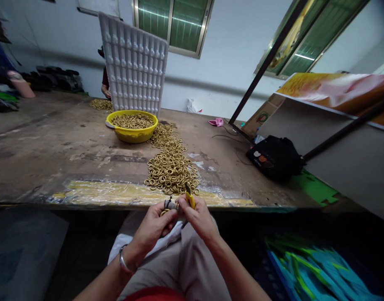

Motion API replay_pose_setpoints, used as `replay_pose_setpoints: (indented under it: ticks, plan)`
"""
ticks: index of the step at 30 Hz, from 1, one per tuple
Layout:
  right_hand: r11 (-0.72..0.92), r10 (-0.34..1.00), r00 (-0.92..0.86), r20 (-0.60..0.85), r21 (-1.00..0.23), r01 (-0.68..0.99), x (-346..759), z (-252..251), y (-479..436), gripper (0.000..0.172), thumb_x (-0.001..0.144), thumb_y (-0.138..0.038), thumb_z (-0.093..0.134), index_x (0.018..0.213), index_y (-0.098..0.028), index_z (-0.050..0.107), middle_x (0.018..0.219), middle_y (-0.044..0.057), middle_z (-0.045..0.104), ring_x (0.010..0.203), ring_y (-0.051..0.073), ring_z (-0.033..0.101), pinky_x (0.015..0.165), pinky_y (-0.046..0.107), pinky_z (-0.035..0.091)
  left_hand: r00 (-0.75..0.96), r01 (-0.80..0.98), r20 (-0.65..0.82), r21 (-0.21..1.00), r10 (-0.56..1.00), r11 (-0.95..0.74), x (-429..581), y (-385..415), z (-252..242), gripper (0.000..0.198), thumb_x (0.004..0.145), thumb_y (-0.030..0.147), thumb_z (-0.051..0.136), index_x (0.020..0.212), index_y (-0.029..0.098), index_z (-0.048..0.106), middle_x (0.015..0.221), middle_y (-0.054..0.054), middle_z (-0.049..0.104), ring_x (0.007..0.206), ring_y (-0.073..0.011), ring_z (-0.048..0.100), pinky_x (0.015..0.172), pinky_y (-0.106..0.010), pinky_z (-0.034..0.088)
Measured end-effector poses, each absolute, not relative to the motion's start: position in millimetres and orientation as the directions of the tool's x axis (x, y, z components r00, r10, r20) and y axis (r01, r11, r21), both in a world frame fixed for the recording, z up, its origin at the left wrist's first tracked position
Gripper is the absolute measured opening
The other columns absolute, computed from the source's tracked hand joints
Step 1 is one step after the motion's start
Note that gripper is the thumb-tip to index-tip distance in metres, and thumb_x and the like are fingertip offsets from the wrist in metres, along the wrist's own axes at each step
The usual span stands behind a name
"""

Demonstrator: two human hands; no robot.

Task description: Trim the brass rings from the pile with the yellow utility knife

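Note:
My left hand [154,225] is closed around a gold ring [166,209] and a small dark piece, held over my lap just below the table's front edge. My right hand [198,217] grips a yellow-handled cutter [189,197], its blade tip pointing up beside the ring. Both hands touch at the fingertips. A heap of several gold rings [171,167] lies on the worn wooden table [69,146] right in front of the hands. Behind it a yellow bowl [132,131] holds more rings.
A white moulded tray [134,67] stands upright behind the bowl, with another person's hand [106,92] and more rings beside it. A black bag [275,158] and a pink cloth [216,122] lie at the right. Blue-green foam sheets [317,271] are stacked on the floor.

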State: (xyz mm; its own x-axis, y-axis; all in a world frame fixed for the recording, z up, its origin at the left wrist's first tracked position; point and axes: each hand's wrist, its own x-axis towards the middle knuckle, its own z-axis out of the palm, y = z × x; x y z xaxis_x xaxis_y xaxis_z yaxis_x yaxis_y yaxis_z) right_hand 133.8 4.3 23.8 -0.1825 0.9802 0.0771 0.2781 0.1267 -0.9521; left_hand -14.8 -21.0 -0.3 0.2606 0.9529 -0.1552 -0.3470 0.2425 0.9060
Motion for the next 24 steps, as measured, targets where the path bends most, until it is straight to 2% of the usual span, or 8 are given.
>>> replay_pose_setpoints:
  ticks: [4,6,8,12,17,19,22,24]
  plan:
    - [0.293,0.954,-0.222,0.201,-0.782,0.550,145.2,19.8,-3.1,0.025,0.089,-0.027,0.052,0.065,-0.019,0.052,0.061,-0.002,0.050,0.057,0.012,0.043,0.055,0.024,0.029,0.255,-0.358,-0.169,0.898,0.952,0.255,-18.3,-19.2,3.7,0.038,0.073,0.047,0.075,0.075,0.016,0.055,0.053,0.008,0.040,0.042,-0.0038,0.028,0.038,-0.016,0.020]
    - [0.339,0.940,-0.273,0.203,-0.645,0.685,149.6,18.6,-8.2,0.014,0.084,-0.014,0.052,0.072,-0.019,0.058,0.068,0.000,0.058,0.062,0.014,0.049,0.059,0.025,0.030,0.254,-0.338,-0.160,0.909,0.954,0.242,-20.0,-18.3,4.8,0.039,0.073,0.049,0.075,0.074,0.016,0.055,0.051,0.008,0.038,0.041,-0.0037,0.026,0.038,-0.016,0.019]
    - [0.341,0.940,-0.291,0.179,-0.530,0.776,152.1,17.6,-11.9,0.016,0.080,-0.007,0.051,0.079,-0.019,0.062,0.074,0.002,0.064,0.066,0.015,0.054,0.061,0.025,0.030,0.257,-0.308,-0.134,0.927,0.957,0.212,-20.7,-18.0,4.8,0.040,0.075,0.051,0.072,0.075,0.015,0.055,0.050,0.009,0.036,0.041,-0.0039,0.026,0.037,-0.017,0.019]
    - [0.325,0.946,-0.288,0.151,-0.397,0.858,151.6,14.5,-13.6,0.022,0.079,-0.002,0.049,0.084,-0.018,0.062,0.078,0.004,0.067,0.069,0.016,0.059,0.062,0.025,0.030,0.263,-0.264,-0.116,0.946,0.958,0.188,-19.7,-17.3,1.5,0.039,0.078,0.053,0.069,0.080,0.016,0.055,0.051,0.010,0.034,0.041,-0.0047,0.025,0.038,-0.017,0.019]
    - [0.353,0.934,-0.311,0.173,-0.336,0.873,151.9,4.6,-5.7,0.016,0.087,-0.008,0.049,0.086,-0.019,0.062,0.080,0.004,0.068,0.071,0.017,0.061,0.063,0.026,0.032,0.300,-0.212,-0.082,0.966,0.951,0.150,-20.7,-18.6,1.4,0.033,0.083,0.047,0.066,0.080,0.016,0.054,0.054,0.009,0.033,0.046,-0.0055,0.025,0.041,-0.019,0.019]
    - [0.259,0.963,-0.225,0.145,-0.297,0.919,161.7,-1.2,5.2,0.015,0.087,-0.009,0.051,0.086,-0.018,0.062,0.079,0.005,0.068,0.071,0.017,0.061,0.062,0.026,0.031,0.326,-0.177,-0.060,0.976,0.944,0.123,-23.1,-23.0,8.3,0.030,0.084,0.043,0.064,0.077,0.016,0.052,0.056,0.008,0.034,0.048,-0.0061,0.025,0.043,-0.019,0.020]
    - [-0.009,0.995,0.033,0.089,-0.259,0.966,190.7,-9.0,29.2,0.016,0.086,-0.008,0.051,0.083,-0.016,0.064,0.073,0.008,0.067,0.065,0.018,0.060,0.058,0.026,0.028,0.410,-0.104,-0.028,0.992,0.912,0.077,-28.5,-30.7,20.3,0.031,0.084,0.040,0.065,0.071,0.016,0.050,0.062,0.004,0.038,0.055,-0.0075,0.030,0.049,-0.020,0.025]
    - [-0.058,0.991,0.090,0.104,-0.274,0.960,211.8,-12.7,44.8,0.019,0.093,-0.017,0.047,0.086,-0.015,0.065,0.075,0.009,0.067,0.068,0.019,0.061,0.059,0.027,0.029,0.443,-0.092,-0.042,0.991,0.896,0.092,-31.4,-31.6,21.5,0.034,0.084,0.042,0.065,0.070,0.016,0.049,0.063,0.004,0.038,0.056,-0.0077,0.030,0.049,-0.020,0.025]
